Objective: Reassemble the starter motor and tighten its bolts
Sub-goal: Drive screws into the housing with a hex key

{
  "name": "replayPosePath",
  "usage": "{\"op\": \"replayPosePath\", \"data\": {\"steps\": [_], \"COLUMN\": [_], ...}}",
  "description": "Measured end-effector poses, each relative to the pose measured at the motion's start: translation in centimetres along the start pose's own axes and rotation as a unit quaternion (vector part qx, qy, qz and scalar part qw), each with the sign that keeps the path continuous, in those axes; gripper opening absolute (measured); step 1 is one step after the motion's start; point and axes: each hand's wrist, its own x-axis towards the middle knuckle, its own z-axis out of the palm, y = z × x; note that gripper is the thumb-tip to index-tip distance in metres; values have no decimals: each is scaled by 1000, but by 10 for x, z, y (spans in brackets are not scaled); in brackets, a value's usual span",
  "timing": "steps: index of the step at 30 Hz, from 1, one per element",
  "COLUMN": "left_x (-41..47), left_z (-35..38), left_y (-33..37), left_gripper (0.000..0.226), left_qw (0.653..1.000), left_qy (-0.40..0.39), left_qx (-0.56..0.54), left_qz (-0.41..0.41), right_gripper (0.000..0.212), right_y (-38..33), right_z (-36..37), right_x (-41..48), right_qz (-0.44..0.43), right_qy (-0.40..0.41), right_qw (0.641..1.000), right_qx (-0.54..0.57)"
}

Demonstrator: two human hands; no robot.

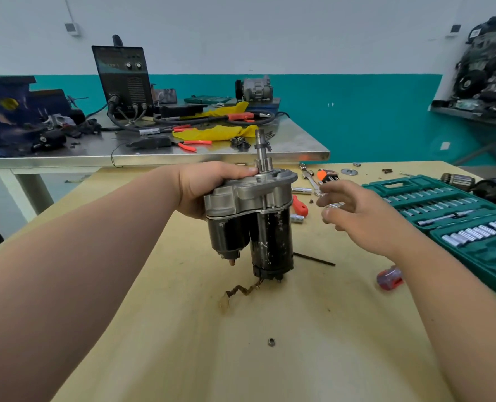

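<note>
The starter motor (255, 221) stands upright on the yellow table, black body and solenoid below, grey aluminium housing on top, its shaft pointing up. My left hand (209, 184) grips the housing from the left, thumb across its top. My right hand (357, 213) hovers to the right of the motor with fingers loosely spread, holding nothing that I can see. A brown braided wire with a terminal (238, 294) trails from the motor's base onto the table. A loose nut (271, 341) lies on the table nearer to me.
A green socket set case (458, 216) lies open at the right. A red-handled screwdriver (389, 278), a thin black rod (313, 259), an orange-handled tool (300, 205), sockets and wrenches lie around the motor. A steel bench (299, 152) with a welder (123, 79) stands behind.
</note>
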Motion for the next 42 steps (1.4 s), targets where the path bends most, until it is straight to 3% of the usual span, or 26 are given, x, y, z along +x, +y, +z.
{"op": "replayPosePath", "data": {"steps": [5, 11, 16, 18, 20, 21, 22, 24, 28, 31, 42], "left_x": [4, 8, 7, 6, 7, 8, 8, 9, 8, 7, 8], "left_z": [-1, 5, 7, 6, 6, 7, 8, 10, 16, 16, 8], "left_y": [-1, 11, 13, 12, 11, 12, 13, 16, 22, 20, 12], "left_gripper": [62, 61, 72, 72, 72, 72, 72, 71, 61, 61, 59], "left_qw": [1000, 999, 999, 999, 999, 999, 999, 999, 998, 998, 999], "left_qy": [13, 28, 36, 30, 24, 21, 19, 18, -7, -8, 1], "left_qx": [-8, 16, 19, 17, 20, 25, 30, 42, 60, 60, 45], "left_qz": [6, -15, -25, -25, -21, -21, -22, -24, -21, -23, -17], "right_gripper": [19, 29, 22, 20, 19, 20, 21, 16, 19, 18, 18], "right_y": [21, 6, 6, 14, 13, 6, -5, -33, -81, -95, -107], "right_z": [-15, 33, 38, 20, 1, -7, -14, -21, -18, -15, -6], "right_x": [3, 6, 17, 16, 13, 11, 10, 10, 16, 16, 24], "right_qz": [80, 36, 54, 80, 101, 92, 63, -26, -116, -109, -118], "right_qy": [50, -172, -189, -153, -67, -13, 29, 53, 11, 11, 32], "right_qw": [968, 916, 882, 919, 985, 995, 984, 951, 954, 971, 978], "right_qx": [-234, -362, -428, -355, -122, 32, 163, 303, 276, 211, 167]}}
